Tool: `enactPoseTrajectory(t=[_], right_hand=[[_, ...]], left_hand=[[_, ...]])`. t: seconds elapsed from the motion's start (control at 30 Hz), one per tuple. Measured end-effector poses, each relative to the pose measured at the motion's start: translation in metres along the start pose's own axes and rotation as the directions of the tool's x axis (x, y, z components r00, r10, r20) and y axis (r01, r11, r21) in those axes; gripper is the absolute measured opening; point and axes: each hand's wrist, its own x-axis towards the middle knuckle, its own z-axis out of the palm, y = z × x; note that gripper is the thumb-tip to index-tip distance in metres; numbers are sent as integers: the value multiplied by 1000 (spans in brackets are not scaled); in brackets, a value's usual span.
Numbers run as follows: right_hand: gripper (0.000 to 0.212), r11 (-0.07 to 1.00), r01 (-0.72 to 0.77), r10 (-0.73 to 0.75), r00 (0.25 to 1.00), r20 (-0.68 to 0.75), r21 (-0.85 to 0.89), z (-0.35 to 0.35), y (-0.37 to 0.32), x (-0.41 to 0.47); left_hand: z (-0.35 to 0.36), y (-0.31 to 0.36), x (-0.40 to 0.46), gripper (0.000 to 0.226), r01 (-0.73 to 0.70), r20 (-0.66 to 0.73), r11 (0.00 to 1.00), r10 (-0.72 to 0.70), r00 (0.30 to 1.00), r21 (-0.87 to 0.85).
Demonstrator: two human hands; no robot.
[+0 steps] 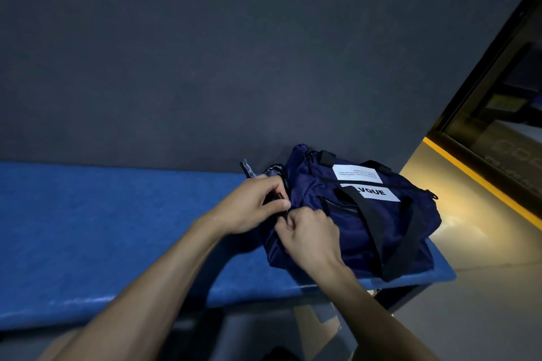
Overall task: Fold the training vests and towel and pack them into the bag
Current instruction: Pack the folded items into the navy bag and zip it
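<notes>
Lying lengthwise on the blue counter (88,228), the navy bag (366,214) is pinched at its near left end by both hands, left hand (249,205) and right hand (311,237), fingers curled.

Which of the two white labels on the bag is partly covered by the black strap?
The lower label, the one with big black letters ending "VQUE": the strap crosses its left end. The upper label, with small print, is fully visible.

One head-worn view looks forward and steeply down, close above the blue bench (88,228), facing the dark wall (234,53) behind it.
</notes>
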Motion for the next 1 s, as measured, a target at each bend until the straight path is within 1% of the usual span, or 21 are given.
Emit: enactPoseTrajectory(t=[0.07,0.17,0.23,0.3,0.33,0.37,0.43,0.47,0.5,0.57,0.63,0.7,0.8,0.9,1.0], right_hand=[[48,999,21,-21,1000,-2,31,5,3,-2],[50,997,45,-46,999,16,59,9,7,-4],[49,998,53,-55,997,61,45,8,8,-4],[45,999,54,-54,994,99,-2,-3,7,-1],[43,998,63,-62,995,81,-15,-12,3,4],[40,996,83,-83,996,23,-23,-22,-2,12],[37,988,142,-149,980,-134,-64,-44,-15,35],[35,981,160,-177,970,-167,-110,-52,-23,49],[34,971,161,-188,971,-148,-179,-57,-32,63],[38,932,146,-164,986,-26,-331,-55,-45,89],[38,918,122,-105,992,66,-376,-43,-49,106],[33,938,112,-88,992,86,-327,-33,-45,112],[18,963,143,-139,990,32,-228,-27,-33,109],[31,969,191,-202,978,-56,-159,-22,-19,104],[39,957,249,-268,955,-128,-146,-16,-9,102]], left_hand=[[-2,-3,9,15,14,-67,997,-9,998,79],[-11,-21,29,20,105,-178,985,-80,981,134],[-18,-38,46,20,202,-251,975,-174,952,90],[-27,-53,63,18,310,-276,951,-301,913,-12],[-32,-57,71,19,353,-259,934,-355,898,-54],[-38,-59,77,20,372,-224,925,-380,898,-77],[-49,-58,86,22,362,-137,930,-368,920,-69],[-52,-57,88,22,353,-107,934,-357,928,-53],[-55,-54,90,21,347,-89,937,-349,933,-38],[-58,-51,92,21,345,-67,938,-347,935,-42],[-59,-52,93,21,350,-52,936,-352,935,-41],[-59,-56,91,21,370,-68,927,-374,925,-60],[-56,-70,92,23,441,-121,881,-463,878,-174],[-43,-85,96,21,529,-109,803,-573,812,-275],[-29,-100,97,22,604,-31,710,-657,754,-361]])
